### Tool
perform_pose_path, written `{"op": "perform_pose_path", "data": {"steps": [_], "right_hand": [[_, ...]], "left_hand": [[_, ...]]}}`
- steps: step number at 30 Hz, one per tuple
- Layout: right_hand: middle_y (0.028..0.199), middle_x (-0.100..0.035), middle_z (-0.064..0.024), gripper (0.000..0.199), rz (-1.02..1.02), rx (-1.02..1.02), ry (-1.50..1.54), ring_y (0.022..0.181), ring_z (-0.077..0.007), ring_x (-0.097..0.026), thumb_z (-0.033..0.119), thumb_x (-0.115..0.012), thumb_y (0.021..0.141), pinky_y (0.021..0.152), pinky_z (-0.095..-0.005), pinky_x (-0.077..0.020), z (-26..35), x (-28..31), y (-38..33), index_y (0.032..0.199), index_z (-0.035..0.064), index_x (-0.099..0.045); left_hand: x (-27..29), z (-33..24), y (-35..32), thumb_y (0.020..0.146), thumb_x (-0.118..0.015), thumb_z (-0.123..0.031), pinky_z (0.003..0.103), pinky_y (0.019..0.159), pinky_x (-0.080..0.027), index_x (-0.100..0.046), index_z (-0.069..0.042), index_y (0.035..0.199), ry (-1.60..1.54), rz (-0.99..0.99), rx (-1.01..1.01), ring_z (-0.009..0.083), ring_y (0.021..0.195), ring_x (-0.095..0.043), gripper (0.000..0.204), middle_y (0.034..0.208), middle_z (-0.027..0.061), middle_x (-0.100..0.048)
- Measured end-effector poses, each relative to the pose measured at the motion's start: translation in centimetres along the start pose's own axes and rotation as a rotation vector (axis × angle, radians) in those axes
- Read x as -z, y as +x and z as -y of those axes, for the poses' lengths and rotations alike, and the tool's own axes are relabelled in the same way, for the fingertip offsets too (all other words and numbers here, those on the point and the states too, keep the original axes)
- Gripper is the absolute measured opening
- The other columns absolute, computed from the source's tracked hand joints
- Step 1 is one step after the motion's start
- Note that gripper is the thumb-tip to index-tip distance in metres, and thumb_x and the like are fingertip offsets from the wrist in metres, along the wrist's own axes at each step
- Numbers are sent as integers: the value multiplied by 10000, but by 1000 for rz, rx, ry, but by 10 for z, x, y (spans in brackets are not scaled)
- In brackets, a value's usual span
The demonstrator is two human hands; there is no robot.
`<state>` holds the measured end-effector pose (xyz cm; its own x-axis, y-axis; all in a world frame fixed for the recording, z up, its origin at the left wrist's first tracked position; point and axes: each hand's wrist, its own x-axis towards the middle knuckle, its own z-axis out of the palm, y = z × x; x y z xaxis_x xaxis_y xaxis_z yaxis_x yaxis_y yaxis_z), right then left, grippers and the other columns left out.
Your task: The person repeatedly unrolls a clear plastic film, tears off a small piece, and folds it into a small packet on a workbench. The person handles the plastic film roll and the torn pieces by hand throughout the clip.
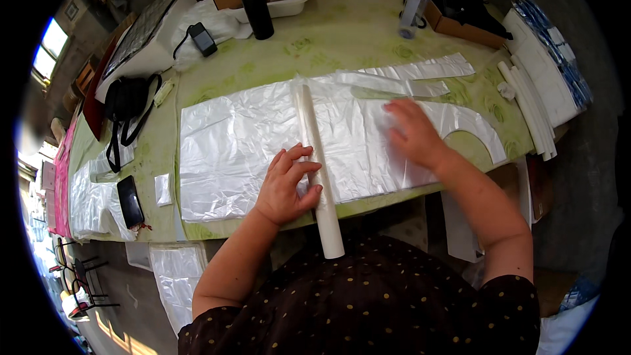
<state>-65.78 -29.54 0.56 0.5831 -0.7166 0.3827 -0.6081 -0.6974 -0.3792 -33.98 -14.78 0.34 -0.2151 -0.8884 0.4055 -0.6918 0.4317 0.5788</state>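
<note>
A long white tube [320,174] lies across a stack of thin, shiny plastic sheets [236,151], its near end jutting past the table edge toward me. My left hand [286,184] grips the tube's side around the middle, fingers bent and thumb pressed against it. Right of the tube, my right hand [414,133] is over the plastic; motion smears its fingers, so whether they hold any film is unclear. At their right end the sheets have a curved cutout. Loose translucent strips [394,84] lie along their far edge.
A black phone [130,201], a small white packet [163,189] and a black bag [128,102] lie on the left. Farther back stand a black cylinder [255,10], a handheld device [202,39] and a bottle [413,10]. White rolls [531,108] lean at the right edge.
</note>
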Motion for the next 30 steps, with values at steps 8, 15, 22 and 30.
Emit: {"op": "perform_pose_path", "data": {"steps": [8, 15, 22, 30], "right_hand": [[1628, -340, -125, 655, 302, -29, -186, 1526, -342, -250, 421, -549, 949, 1220, -579, -210, 58, -85, 90, 1518, 113, -447], [1611, -385, -135, 777, 174, -786, -161, 1472, -298, -382, 564, -495, 958, 1215, -421, -284, -26, -19, 96, 1611, 197, -289], [1473, -512, -258, 758, -110, -1372, -320, 1372, -395, -493, 546, -549, 918, 1155, -448, -369, -222, 114, -38, 1482, 47, -477], [1514, -440, -248, 591, -193, -437, -405, 1415, -446, -370, 331, -751, 847, 1170, -523, -322, -93, 47, -18, 1401, 215, -578]], "left_hand": [[-4, 6, 2, 757, -764, -199, 546, 1124, -387, -687, -122, 1121, 13, -11, -20, 363, 1310, -554, 379, 1331, 117, -600], [-1, 5, -1, 745, -760, -179, 517, 1091, -420, -690, -113, 1097, -6, -39, -11, 377, 1267, -574, 365, 1304, 128, -604], [0, 0, 2, 744, -742, -143, 502, 1076, -440, -680, -90, 1087, 15, -35, -45, 404, 1264, -567, 352, 1299, 160, -598], [-2, 4, -1, 762, -753, -195, 509, 1098, -413, -692, -108, 1094, -18, -54, -36, 383, 1254, -571, 349, 1303, 125, -598]]}}
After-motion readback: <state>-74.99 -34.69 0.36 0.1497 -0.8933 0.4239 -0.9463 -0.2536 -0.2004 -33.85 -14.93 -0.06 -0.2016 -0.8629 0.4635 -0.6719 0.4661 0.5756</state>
